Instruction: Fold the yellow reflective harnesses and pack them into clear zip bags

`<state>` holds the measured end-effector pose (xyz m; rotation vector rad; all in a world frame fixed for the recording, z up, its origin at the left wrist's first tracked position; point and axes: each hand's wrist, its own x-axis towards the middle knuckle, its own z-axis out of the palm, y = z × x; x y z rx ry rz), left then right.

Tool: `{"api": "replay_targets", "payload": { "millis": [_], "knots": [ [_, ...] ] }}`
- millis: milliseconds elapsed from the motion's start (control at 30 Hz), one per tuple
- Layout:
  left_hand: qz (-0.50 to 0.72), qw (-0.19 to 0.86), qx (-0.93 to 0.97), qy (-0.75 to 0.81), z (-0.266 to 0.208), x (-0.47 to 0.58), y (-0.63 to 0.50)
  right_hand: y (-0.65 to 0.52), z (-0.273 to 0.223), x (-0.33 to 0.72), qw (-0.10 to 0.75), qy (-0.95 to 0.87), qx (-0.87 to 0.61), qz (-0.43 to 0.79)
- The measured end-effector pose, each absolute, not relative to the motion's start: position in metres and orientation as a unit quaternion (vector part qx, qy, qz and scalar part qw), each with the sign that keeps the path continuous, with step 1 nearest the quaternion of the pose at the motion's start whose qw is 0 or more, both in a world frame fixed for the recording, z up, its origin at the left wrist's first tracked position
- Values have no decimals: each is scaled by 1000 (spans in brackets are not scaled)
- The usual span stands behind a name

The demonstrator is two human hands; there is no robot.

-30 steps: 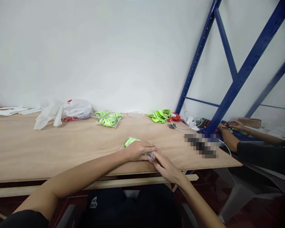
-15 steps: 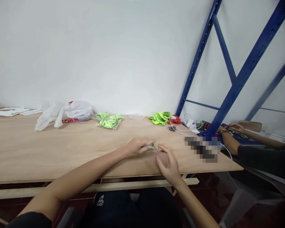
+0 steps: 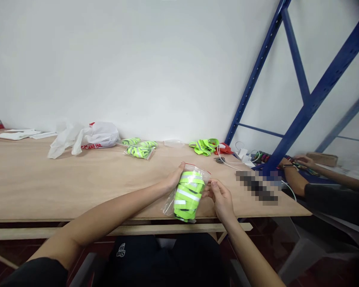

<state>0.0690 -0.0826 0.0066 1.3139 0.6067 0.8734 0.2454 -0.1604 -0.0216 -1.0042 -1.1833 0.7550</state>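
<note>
A clear zip bag point(image 3: 171, 201) with a red seal line stands tilted before me, above the table's front edge. Folded neon-yellow reflective straps point(image 3: 189, 195) with silver stripes fill it. My left hand point(image 3: 176, 178) grips the bag by its upper left edge, thumb in front and the other fingers hidden behind. At the bag's right edge is my right hand point(image 3: 220, 197), fingers curled in against the plastic near the upper corner and thumb bent close to them.
Several bagged neon straps point(image 3: 139, 150) lie at the back, beside a white plastic bag point(image 3: 103, 135). Loose neon straps point(image 3: 205, 146) and white cables point(image 3: 227, 161) are at back right. A blue rack post point(image 3: 299, 115) rises there. At far right a co-worker's arms point(image 3: 297, 177) reach over another table.
The bag of straps, hidden under my left hand before, now stands upright facing me. My right hand has closed in from spread fingers to the bag's edge. The view has shifted slightly.
</note>
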Motion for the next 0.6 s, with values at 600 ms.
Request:
{"api": "replay_targets", "payload": {
  "millis": [600],
  "knots": [
    [367, 709, 570, 195, -2, 69, -84, -163, -22, 249, 660, -476, -422, 401]
  ]
}}
